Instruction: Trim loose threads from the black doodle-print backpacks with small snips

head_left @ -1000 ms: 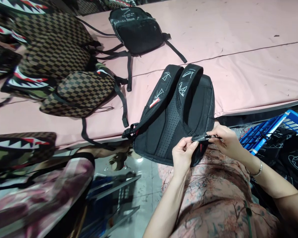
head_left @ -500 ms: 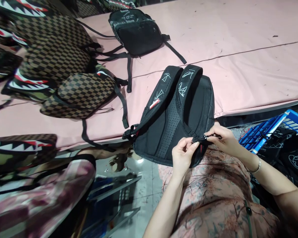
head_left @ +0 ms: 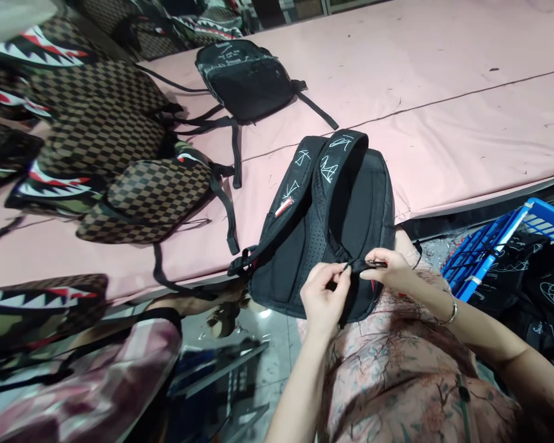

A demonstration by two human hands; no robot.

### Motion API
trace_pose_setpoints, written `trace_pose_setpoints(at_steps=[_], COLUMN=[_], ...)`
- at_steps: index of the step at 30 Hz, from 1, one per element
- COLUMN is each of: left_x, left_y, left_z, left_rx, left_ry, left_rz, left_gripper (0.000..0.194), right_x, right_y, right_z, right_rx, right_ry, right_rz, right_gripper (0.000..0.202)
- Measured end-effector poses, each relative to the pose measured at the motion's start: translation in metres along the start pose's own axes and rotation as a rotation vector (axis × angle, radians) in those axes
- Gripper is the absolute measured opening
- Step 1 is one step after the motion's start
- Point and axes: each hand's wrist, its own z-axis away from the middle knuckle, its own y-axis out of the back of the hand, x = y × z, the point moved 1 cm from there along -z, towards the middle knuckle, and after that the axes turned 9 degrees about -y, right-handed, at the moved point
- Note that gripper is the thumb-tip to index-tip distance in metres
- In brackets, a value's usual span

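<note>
A black backpack (head_left: 300, 258) with white line drawings on its shoulder straps leans from the table edge onto my lap, its padded back facing up. My left hand (head_left: 325, 292) pinches the webbing at the lower end of the nearer shoulder strap (head_left: 330, 169), close to its adjuster. Just to the right, my right hand (head_left: 392, 271) is closed on a slim dark piece (head_left: 375, 264), held against the same webbing. What that piece is, I cannot make out. The fingertips of both hands are a short way apart.
A pink-covered table (head_left: 443, 123) runs across the view. Another black backpack (head_left: 252, 83) lies further back, and checkered shark-mouth bags (head_left: 106, 117) are piled at left. A blue crate (head_left: 498, 246) with black bags stands at right. A person's plaid sleeve (head_left: 133, 363) is at lower left.
Both hands have shifted slightly left and down along the strap webbing. The white-dotted part between the fingers no longer shows. The whole view has moved a little.
</note>
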Motion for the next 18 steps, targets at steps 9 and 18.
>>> trace_pose_setpoints(at_steps=[9,18], left_x=[-0.019,-0.028], left_y=[-0.020,-0.013], left_z=[-0.002,-0.003], left_rx=[0.331,0.350], left_ry=[-0.149,-0.077], left_rz=[-0.289,-0.268], left_gripper=[0.010,0.023], right_x=[0.003,0.032], right_y=[-0.018,0.000], right_z=[0.007,0.040], right_rx=[0.123,0.246], right_ry=[0.067,0.294], right_rz=[0.052,0.320], right_gripper=[0.019,0.026])
